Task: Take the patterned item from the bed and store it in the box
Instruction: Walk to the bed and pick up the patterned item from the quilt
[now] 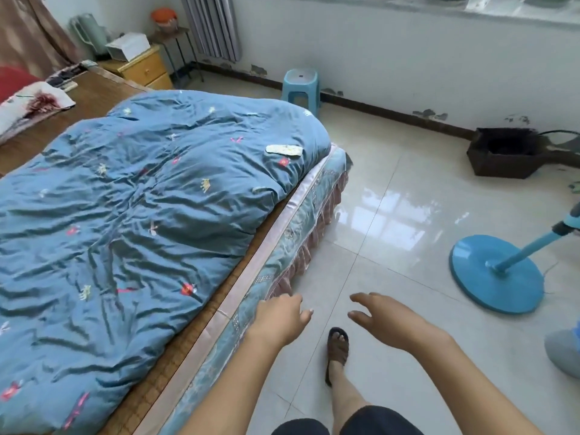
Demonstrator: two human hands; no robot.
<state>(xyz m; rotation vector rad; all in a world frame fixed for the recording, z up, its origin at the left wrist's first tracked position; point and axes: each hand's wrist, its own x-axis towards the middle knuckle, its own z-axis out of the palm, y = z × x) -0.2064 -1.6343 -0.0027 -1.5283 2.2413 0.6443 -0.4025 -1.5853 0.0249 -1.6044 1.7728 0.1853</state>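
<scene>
Glossy pale-grey tiled floor (392, 356), strong window glare reflected mid-room. White plastered wall (408, 58) with dark brown skirting strip (392, 116); paint flaking just above it. Grey ribbed radiator (211, 25) in the far corner. Small light-blue plastic stool (301, 86) near the wall. Yellow wooden bedside cabinet (142, 69) with drawers, white open carton (128, 47) on top. Thin black metal stand (175, 48) beside it carrying an orange-topped jar (163, 17). Brown patterned curtain (28, 29) far left. Blue round pedestal fan base (496, 273) on the floor at right, its pole tilted in this view. Daylight only, coming from the wall side.
</scene>
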